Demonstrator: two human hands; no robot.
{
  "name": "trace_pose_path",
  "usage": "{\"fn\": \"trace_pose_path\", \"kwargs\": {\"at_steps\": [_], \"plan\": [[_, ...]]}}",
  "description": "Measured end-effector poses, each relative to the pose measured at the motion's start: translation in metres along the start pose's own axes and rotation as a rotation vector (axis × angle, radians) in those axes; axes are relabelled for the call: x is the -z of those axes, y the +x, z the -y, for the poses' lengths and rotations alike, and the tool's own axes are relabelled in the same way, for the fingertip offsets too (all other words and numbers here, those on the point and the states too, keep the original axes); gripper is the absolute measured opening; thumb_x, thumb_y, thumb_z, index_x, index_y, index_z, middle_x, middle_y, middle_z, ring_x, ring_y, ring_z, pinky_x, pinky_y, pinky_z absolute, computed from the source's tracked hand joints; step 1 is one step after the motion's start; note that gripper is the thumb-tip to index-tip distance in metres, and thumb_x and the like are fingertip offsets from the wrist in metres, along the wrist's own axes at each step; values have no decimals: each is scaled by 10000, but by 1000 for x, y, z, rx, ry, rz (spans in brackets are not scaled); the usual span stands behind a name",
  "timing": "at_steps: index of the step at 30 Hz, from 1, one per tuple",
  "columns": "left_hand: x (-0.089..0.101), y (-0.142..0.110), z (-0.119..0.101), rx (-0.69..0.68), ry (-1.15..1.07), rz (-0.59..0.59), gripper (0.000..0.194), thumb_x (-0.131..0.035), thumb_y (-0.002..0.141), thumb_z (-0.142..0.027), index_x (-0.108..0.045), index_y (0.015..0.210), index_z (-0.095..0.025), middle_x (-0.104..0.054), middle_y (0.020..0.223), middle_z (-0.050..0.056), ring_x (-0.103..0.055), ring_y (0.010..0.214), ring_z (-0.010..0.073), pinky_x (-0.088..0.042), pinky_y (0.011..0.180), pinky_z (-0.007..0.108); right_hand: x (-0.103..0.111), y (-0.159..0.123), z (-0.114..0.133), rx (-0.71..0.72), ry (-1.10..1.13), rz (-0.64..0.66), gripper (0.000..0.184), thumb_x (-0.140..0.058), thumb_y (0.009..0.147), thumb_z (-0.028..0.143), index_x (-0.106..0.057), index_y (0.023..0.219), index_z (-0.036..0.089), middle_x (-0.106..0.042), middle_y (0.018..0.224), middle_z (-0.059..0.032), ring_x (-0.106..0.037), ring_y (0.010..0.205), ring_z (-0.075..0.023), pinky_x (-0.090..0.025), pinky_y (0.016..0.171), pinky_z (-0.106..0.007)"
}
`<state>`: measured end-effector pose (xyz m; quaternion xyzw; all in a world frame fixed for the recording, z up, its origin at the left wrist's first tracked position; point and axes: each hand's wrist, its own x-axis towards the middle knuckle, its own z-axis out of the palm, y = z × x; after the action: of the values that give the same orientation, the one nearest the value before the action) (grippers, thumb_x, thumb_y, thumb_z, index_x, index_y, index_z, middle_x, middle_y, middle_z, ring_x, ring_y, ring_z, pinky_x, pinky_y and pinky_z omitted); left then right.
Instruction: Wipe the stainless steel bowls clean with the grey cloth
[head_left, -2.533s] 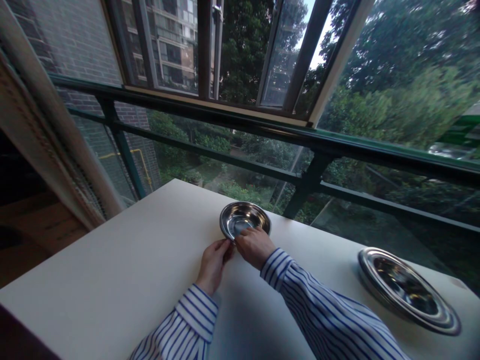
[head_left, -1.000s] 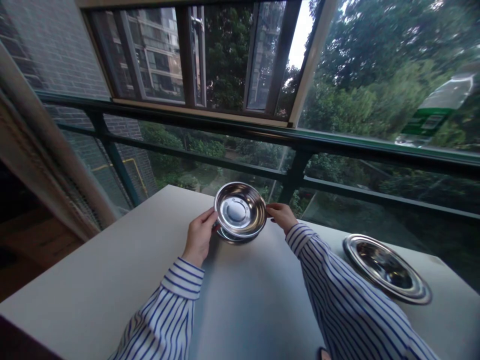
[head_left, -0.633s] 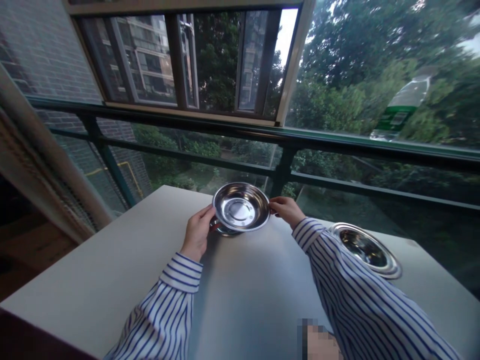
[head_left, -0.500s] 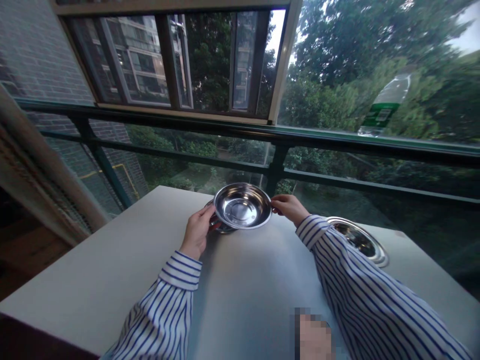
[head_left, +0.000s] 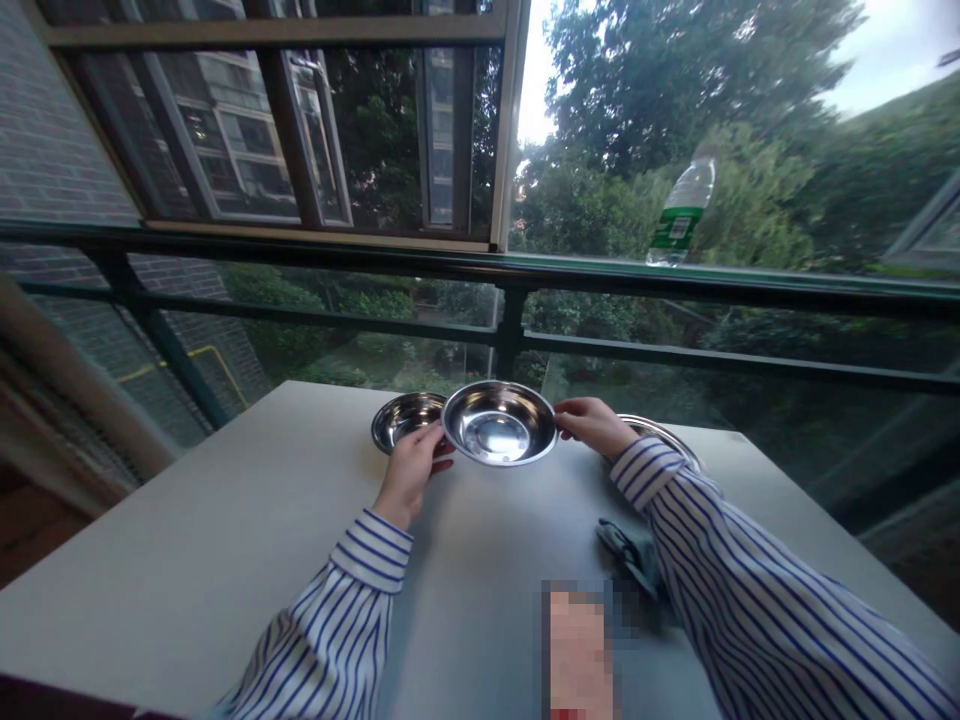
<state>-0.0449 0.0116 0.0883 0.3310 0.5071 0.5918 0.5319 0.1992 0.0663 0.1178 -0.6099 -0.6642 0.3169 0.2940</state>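
A shiny steel bowl [head_left: 499, 424] hangs just above the white table [head_left: 225, 540], held by its rim on both sides. My left hand [head_left: 412, 472] pinches the left edge and my right hand [head_left: 596, 425] grips the right edge. Both arms wear blue-and-white striped sleeves. A second, smaller steel bowl [head_left: 401, 418] rests on the table just left of and behind the held one. A stack of steel plates [head_left: 664, 436] lies behind my right wrist, mostly hidden by it.
A dark cloth [head_left: 626, 548] lies on the table by my right forearm. A plastic water bottle [head_left: 679, 212] stands on the window rail [head_left: 675, 280] at the back right. Glass panes and a dark railing close the table's far side.
Both hands took the top bowl by its rim, lifted it off the lower bowl and carried it to the right. The view swung right, bringing the bottle and cloth into sight.
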Motion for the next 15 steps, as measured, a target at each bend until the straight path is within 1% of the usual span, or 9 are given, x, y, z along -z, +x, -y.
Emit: {"fn": "trace_pose_path", "kwargs": {"at_steps": [4,6,11,15], "plan": [[-6,-10,21,50,56,49,243,-631,683,-258,-696,878,-129,-674,757,73,-606,642,127,-446,544,224,4,-10,-22,-26,-110,85,147,-530,720,143,-672,730,111,-597,507,-3,-550,510,-110,-385,479,-187],[-7,-13,31,80,75,75,227,-627,688,-252,-700,864,-130,-670,755,71,-600,624,121,-437,530,221,5,-15,-30,-37,-155,125,143,-532,714,144,-674,714,120,-593,489,4,-553,512,-115,-389,492,-192],[-6,-14,49,140,92,130,218,-621,702,-239,-701,879,-141,-665,766,63,-590,601,108,-434,505,206,4,-22,-45,-61,-223,192,142,-538,712,150,-677,734,129,-619,517,-2,-577,547,-126,-410,534,-200],[-6,-13,57,186,84,159,243,-627,707,-263,-690,909,-144,-671,768,76,-612,608,128,-465,509,226,-2,-23,-56,-67,-242,234,142,-547,710,161,-679,752,126,-645,563,-18,-591,563,-133,-434,585,-215]]}}
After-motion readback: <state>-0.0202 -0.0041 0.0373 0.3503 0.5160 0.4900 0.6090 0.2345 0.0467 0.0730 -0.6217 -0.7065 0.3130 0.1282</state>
